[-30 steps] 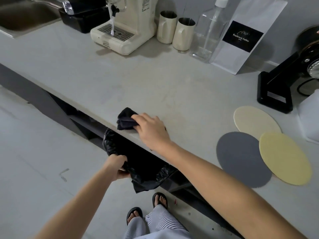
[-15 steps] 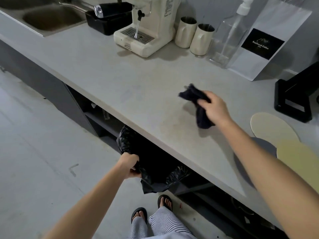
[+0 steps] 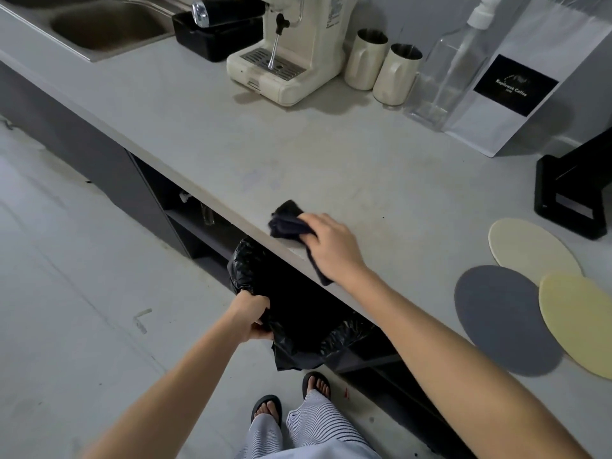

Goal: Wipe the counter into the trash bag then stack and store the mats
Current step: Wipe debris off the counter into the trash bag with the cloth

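Note:
My right hand [image 3: 332, 248] presses a dark cloth [image 3: 286, 221] flat on the grey counter [image 3: 231, 134], right at its front edge. Just below that edge my left hand [image 3: 250, 314] grips the rim of a black trash bag [image 3: 298, 313] and holds its mouth open under the cloth. Three round mats lie on the counter at the right: a cream mat [image 3: 526, 246] at the back, a grey mat [image 3: 503, 318] in front, and a yellow mat [image 3: 579, 319] overlapping both, cut off by the frame's right edge.
Along the back stand a cream espresso machine [image 3: 294, 58], two metal pitchers [image 3: 381, 66], a clear pump bottle [image 3: 453, 71] and a white coffee bag [image 3: 526, 84]. A black stand [image 3: 569, 200] sits at the right, a sink [image 3: 109, 26] and black tray [image 3: 215, 38] at the left. Open shelves lie under the counter.
My right hand lifted the cloth off the edge, swung it back over the counter, and has now swept it down to the front edge again above the bag. The left hand kept hold of the bag.

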Demonstrator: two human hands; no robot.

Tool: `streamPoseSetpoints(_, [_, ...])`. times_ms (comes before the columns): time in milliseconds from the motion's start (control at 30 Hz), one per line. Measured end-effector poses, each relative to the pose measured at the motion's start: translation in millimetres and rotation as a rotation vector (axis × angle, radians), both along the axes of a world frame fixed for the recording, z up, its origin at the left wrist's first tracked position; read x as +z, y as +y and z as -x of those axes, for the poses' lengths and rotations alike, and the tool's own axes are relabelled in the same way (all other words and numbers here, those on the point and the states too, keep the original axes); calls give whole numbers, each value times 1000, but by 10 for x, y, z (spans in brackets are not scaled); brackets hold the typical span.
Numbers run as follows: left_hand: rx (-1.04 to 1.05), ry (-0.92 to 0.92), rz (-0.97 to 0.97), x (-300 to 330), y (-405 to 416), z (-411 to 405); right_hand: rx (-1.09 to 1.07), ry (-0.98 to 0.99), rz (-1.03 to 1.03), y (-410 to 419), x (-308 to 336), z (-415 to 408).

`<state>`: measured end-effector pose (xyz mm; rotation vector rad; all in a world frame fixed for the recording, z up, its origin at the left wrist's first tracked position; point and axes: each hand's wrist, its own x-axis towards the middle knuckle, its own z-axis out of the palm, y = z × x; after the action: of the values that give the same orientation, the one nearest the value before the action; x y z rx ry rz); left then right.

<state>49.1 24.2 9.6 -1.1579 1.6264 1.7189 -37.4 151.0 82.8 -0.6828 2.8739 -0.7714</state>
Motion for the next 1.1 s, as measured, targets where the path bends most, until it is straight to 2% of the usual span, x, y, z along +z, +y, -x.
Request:
streamPoseSetpoints(200, [1, -1, 4, -15, -41, 4, 149, -308, 249, -130, 157, -67])
streamPoseSetpoints(267, [9, 5, -4, -23, -62, 5, 97, -359, 364, -36, 245, 49])
streamPoseSetpoints(367, [38, 9, -23, -29, -87, 13, -88, -275, 482, 274, 352, 404])
streamPoseSetpoints(433, [62, 12, -38, -34, -102, 18, -252, -184, 467, 577, 380, 683])
streamPoseSetpoints(533, [67, 16, -41, -43, -114, 26, -445, -175, 411, 1018, 342, 984])
streamPoseSetpoints(667, [75, 24, -55, -45, -114, 47, -549, -164, 260, 1220, 218, 1085])
streamPoseSetpoints(833, [74, 22, -67, -28, -88, 54, -357, -161, 146, 791, 168, 818])
streamPoseSetpoints(1100, [75, 29, -43, -32, -45, 54, 60, -197, 106, -21, 99, 54])
